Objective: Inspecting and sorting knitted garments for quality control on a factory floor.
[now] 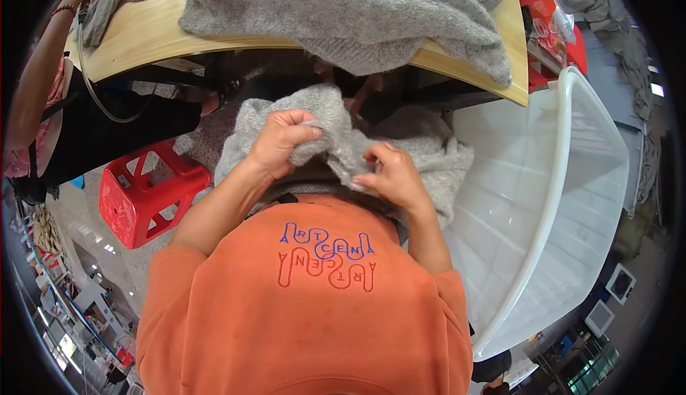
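Both hands grip a grey knitted garment (336,134) in the lap: left hand (282,141) clenched on a fold, right hand (389,177) pinching its edge, below the wooden counter (143,34), beside a white tub (572,180).

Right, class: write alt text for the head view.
Both hands, left and right, grip a grey knit in the lap. A wooden table ahead bears another grey garment; white tub right, red stool left.

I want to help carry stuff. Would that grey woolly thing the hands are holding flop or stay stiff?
The grey knit garment would probably flop: it bunches and folds where the left hand and right hand pinch it. It looks fuzzy, so likely not slippery. It seems soft, unlikely to break.
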Available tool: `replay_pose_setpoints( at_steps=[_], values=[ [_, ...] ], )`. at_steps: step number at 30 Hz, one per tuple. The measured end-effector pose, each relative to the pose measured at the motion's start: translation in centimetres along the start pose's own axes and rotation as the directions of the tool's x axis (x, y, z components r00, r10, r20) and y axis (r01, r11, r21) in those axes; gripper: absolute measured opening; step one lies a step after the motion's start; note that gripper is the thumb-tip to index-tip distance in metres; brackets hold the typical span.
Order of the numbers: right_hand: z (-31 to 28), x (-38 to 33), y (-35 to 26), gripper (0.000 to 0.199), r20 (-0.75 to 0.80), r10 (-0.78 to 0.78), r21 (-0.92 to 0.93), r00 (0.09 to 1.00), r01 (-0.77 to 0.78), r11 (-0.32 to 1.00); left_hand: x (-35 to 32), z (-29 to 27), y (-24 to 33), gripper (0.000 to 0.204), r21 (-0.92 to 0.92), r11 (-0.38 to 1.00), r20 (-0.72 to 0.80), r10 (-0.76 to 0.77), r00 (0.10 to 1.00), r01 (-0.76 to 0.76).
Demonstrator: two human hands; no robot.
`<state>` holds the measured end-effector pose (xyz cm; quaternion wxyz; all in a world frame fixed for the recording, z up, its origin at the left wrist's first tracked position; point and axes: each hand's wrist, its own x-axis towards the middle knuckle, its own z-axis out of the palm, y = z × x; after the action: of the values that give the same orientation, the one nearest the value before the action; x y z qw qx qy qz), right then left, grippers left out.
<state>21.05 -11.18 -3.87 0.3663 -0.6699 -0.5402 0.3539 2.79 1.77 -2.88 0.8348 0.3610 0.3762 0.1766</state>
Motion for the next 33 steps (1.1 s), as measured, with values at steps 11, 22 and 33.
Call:
replay_pose_setpoints(
  at_steps=[11,22,33],
  values=[
    [-0.3,-2.8,2.7,0.03,-0.032,0.084,0.208,0.996,-0.076,0.975,-0.3,-0.4,2.2,0.006,-0.246,0.969,-0.073,0.018,0.997,-0.036],
    [0.3,-0.3,-4.9,0.027,-0.245,-0.613,-0.261,0.751,0.558,0.788,-0.6,3.8,0.7,0.005,0.146,0.986,0.106,0.062,0.992,-0.077],
    [2.3,0.7,-3.7,0.025,-0.372,-0.488,-0.246,0.79,0.423,0.872,-1.1,3.1,0.4,0.008,0.409,0.908,0.035,0.087,0.996,-0.093]
  ],
)
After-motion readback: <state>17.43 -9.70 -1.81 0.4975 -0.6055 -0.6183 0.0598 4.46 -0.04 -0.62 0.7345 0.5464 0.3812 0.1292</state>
